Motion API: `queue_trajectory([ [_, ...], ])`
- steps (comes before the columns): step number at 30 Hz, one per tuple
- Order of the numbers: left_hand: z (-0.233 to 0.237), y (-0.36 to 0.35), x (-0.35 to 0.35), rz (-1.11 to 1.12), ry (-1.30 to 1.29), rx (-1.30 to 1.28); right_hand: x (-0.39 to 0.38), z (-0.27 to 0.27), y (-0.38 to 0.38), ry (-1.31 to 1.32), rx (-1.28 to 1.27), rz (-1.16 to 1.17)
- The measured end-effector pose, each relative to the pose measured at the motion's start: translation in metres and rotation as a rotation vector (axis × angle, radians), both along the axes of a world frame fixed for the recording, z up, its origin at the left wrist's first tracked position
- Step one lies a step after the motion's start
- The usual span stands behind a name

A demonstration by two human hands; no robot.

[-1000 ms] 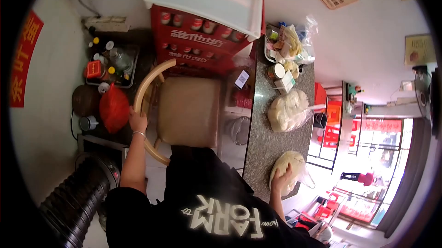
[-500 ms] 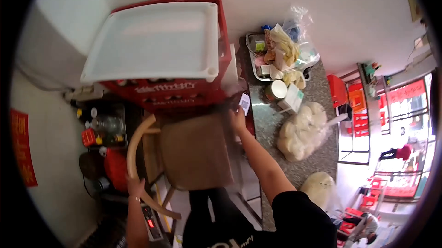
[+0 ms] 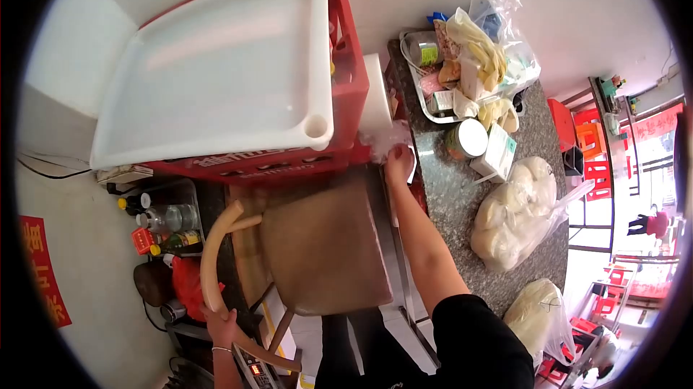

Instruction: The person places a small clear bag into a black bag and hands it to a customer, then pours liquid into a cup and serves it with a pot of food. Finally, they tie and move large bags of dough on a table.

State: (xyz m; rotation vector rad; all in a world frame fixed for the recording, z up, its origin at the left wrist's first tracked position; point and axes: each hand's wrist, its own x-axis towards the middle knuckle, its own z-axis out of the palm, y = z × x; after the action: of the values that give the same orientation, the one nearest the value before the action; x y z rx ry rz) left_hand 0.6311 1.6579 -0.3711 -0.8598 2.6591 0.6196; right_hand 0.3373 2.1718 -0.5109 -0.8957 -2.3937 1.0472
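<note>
Head view: my left hand (image 3: 222,324) clasps the curved back rail of the brown-seated wooden chair (image 3: 325,244) near left, while my right hand (image 3: 398,165), its closure blurred, meets a crumpled white wad (image 3: 381,140) by the grey granite counter (image 3: 447,194), probably mid-grab and needing a firmer pinch.

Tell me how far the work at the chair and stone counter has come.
Done: two clear bags of pale dough lie on the grey speckled stone counter. In hand: the left hand grips the curved wooden chair back; the right hand touches a crumpled white thing, grip unclear. Left: the white plastic tray on the red crate is untouched.
</note>
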Motion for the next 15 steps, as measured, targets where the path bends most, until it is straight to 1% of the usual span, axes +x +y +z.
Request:
queue_trajectory([
  [2, -0.005, -0.006, 0.002, -0.018, 0.021, -0.014, 0.013, 0.01, -0.007, 0.028, -0.036, -0.021],
  [4, -0.013, -0.01, 0.006, -0.037, 0.023, -0.028, 0.029, 0.008, -0.014, 0.148, -0.015, -0.055],
  [5, -0.013, -0.009, 0.005, -0.03, 0.022, -0.024, 0.038, 0.002, -0.017, 0.139, -0.016, -0.053],
  [7, -0.008, -0.008, 0.008, -0.015, -0.001, -0.016, 0.07, -0.008, -0.034, 0.326, -0.168, -0.056],
  [8, -0.006, -0.006, 0.005, -0.003, -0.013, -0.013, 0.092, -0.008, -0.044, 0.323, -0.464, -0.02],
  [9, -0.011, -0.009, 0.006, -0.008, -0.033, -0.048, 0.112, 0.003, -0.059, 0.296, -0.483, -0.018],
  [10, -0.012, -0.011, 0.006, -0.019, -0.004, -0.021, 0.132, 0.021, -0.073, 0.354, -0.532, 0.067],
  [11, -0.014, -0.013, 0.007, -0.013, -0.027, -0.053, 0.148, 0.043, -0.086, 0.418, -0.582, 0.151],
  [12, 0.017, 0.016, -0.013, 0.09, -0.196, -0.209, 0.166, 0.062, -0.094, 0.391, -0.671, 0.184],
  [13, 0.005, 0.016, -0.009, 0.035, -0.139, -0.381, 0.182, 0.086, -0.099, 0.377, -0.685, 0.182],
  [14, 0.016, 0.035, -0.016, -0.044, -0.056, -0.396, 0.195, 0.115, -0.101, 0.334, -0.59, 0.294],
  [15, 0.012, 0.051, -0.017, -0.142, 0.203, -0.233, 0.205, 0.142, -0.104, 0.3, -0.486, 0.399],
])
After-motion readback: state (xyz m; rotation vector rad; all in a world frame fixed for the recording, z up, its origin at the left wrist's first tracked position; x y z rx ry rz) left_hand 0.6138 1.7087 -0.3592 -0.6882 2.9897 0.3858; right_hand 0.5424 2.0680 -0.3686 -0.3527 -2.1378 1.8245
